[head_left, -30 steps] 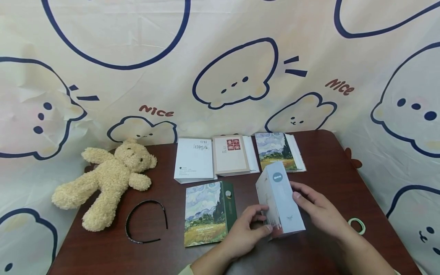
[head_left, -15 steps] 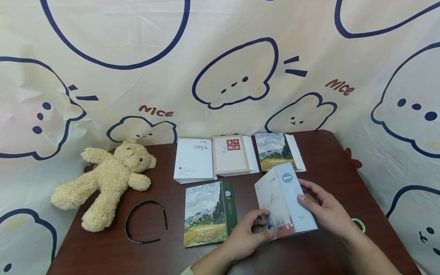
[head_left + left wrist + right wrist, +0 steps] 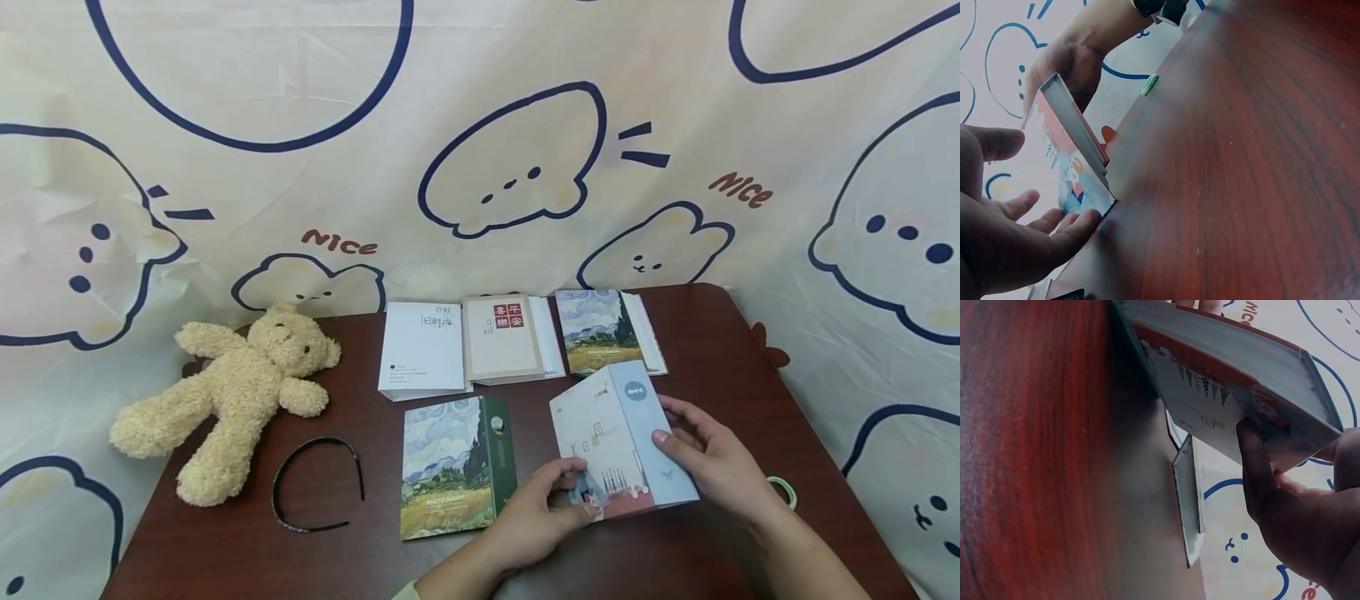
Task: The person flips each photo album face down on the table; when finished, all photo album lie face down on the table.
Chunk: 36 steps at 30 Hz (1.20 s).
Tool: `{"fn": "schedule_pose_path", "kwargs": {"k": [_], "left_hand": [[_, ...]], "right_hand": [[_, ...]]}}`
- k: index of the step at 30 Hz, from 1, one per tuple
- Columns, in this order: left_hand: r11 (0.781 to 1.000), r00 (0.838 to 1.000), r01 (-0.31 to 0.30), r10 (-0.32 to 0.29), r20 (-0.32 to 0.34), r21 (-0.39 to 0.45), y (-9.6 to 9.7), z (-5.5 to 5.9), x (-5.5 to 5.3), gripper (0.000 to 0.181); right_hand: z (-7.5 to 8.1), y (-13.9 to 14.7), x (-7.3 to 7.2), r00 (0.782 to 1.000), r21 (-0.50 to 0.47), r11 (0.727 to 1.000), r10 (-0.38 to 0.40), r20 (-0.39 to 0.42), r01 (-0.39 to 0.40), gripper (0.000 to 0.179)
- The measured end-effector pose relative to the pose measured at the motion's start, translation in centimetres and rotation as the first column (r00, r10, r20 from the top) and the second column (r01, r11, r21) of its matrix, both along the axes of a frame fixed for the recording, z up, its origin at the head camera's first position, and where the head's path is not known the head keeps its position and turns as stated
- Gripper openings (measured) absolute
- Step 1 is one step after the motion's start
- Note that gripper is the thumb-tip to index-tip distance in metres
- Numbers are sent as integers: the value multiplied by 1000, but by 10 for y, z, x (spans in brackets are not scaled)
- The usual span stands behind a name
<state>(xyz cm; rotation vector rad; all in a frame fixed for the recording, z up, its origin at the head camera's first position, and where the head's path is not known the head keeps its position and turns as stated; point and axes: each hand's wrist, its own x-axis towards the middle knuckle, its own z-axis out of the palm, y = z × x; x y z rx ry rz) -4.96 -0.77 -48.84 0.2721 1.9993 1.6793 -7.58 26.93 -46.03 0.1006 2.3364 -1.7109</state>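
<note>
Between my two hands a photo album (image 3: 600, 450) stands tilted above the table, with a light blue spine and a pale illustrated cover, red along the bottom. My right hand (image 3: 701, 450) grips it at the spine, thumb on the spine and fingers behind. In the right wrist view those fingers (image 3: 1257, 450) press on the other illustrated cover. My left hand (image 3: 536, 512) holds the lower left edge of the album, fingertips (image 3: 1085, 222) at its corner. Left of it lies a green-spined photo album (image 3: 450, 467) with a painted landscape.
Along the back lie a white album (image 3: 423, 346), a beige album (image 3: 504, 337) and another landscape album (image 3: 600, 329). A teddy bear (image 3: 247, 392) and a black headband (image 3: 281, 483) lie left on the brown table (image 3: 360, 567). A green ring (image 3: 786, 492) is beside my right forearm.
The held album has turned, so its illustrated cover faces me more and its spine less. Its spine side has swung right and slightly down, my right hand moving with it.
</note>
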Motion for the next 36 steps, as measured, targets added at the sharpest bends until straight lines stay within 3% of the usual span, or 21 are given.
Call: {"fn": "schedule_pose_path", "kwargs": {"k": [25,30,36], "left_hand": [[991,999,28,-33,-34,-128,-13,-1,-2,54],[988,997,44,-53,-59,-145,-14,0,-4,56],[984,988,63,-85,-127,-166,-18,3,-8,58]], "right_hand": [[-31,0,-8,994,56,998,-46,100,41,67],[-34,-1,-9,994,177,984,-36,104,17,66],[-35,-2,-11,994,347,936,20,104,-55,66]]}}
